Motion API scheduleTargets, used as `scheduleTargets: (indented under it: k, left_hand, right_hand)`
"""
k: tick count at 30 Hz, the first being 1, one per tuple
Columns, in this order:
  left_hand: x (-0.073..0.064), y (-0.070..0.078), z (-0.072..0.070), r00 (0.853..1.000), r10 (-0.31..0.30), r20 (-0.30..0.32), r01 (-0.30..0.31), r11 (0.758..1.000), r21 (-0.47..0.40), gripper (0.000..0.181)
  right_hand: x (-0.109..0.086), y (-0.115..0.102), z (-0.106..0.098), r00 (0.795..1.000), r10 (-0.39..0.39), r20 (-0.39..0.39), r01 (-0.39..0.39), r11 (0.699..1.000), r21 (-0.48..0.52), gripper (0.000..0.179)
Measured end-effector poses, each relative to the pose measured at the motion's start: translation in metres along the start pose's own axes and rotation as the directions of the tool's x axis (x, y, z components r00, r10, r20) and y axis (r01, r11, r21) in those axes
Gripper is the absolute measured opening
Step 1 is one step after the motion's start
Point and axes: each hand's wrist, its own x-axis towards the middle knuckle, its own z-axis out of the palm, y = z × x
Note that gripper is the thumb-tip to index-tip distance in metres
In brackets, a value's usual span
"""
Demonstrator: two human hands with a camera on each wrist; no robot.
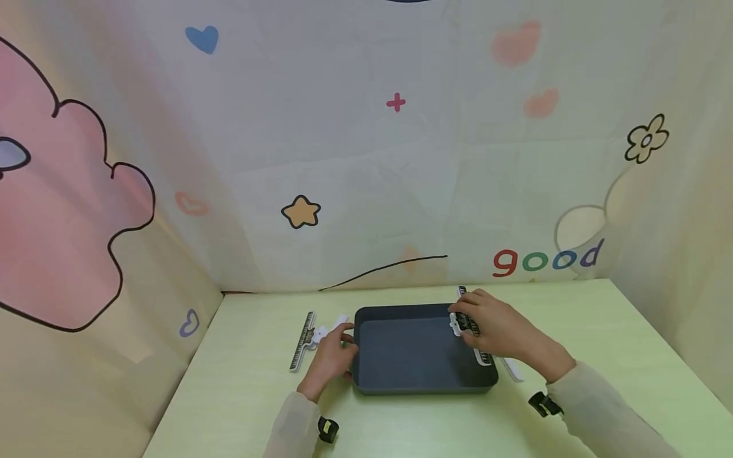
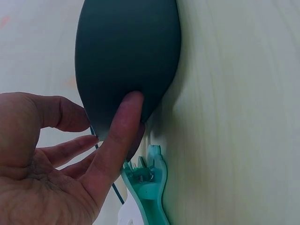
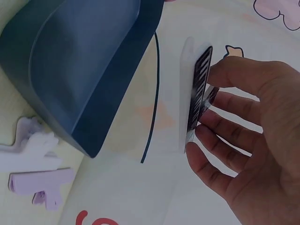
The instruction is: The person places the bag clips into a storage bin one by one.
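Note:
A dark grey rectangular tray [image 1: 401, 356] lies on the table. My left hand [image 1: 329, 359] is at its left end; in the left wrist view one finger presses the outer wall [image 2: 126, 51] and another digit meets the rim. Over the tray's right side, my right hand [image 1: 498, 324] pinches a long-jawed spring clip [image 1: 465, 323] with a black-and-white piano-key pattern. That clip [image 3: 200, 89] appears apart from the tray in the right wrist view, its long edge between the thumb and fingers. Part of it is hidden behind the fingers.
Left of the tray lie a second piano-key clip [image 1: 302, 343] and a white clip [image 1: 338, 326]. Near the left hand shows a clip's green underside [image 2: 150, 187]. Right of the tray are a pale clip [image 3: 30, 145] and a lilac clip [image 3: 28, 180]. A printed curtain [image 1: 366, 159] stands behind.

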Motion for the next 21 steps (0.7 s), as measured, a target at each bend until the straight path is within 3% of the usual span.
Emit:
scheduleTargets:
  k: [11,21]
  left_hand:
    - [0.0,0.0,0.0,1.0,0.004,0.004,-0.004,1.0,0.011,0.052]
    - [0.0,0.0,-0.001,1.0,0.006,0.007,-0.006,1.0,0.007,0.052]
  right_hand:
    - [0.004,-0.008,0.015,0.999,-0.039,-0.017,0.039,0.999,-0.009,0.038]
    - [0.009,-0.014,0.03,0.998,-0.062,0.028,0.062,0.998,-0.017,0.039]
